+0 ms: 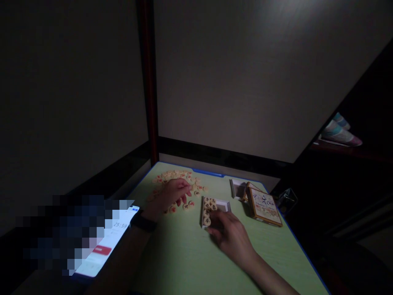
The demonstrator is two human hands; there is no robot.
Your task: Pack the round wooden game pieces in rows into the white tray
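Observation:
My left hand (175,192), a dark band on its wrist, hovers over loose xiangqi pieces (173,174) with red and black characters. Its fingers are curled together, with a pale shape near their tips; whether it is a held piece I cannot make out. On the right, my right hand (233,237) is at a small white box tray (223,205), its thumb by the near edge and its fingers over the inside. Black-marked xiangqi pieces (207,205) lie in two columns along the tray's left side. The fingers partly cover the nearer pieces.
Right of the tray lie a decorated box lid (264,205) and another open white box part (238,189). A lit phone (102,246) is at the left. The green table (178,254) has a blue rim and stands against the walls. Dark shelving is on the right.

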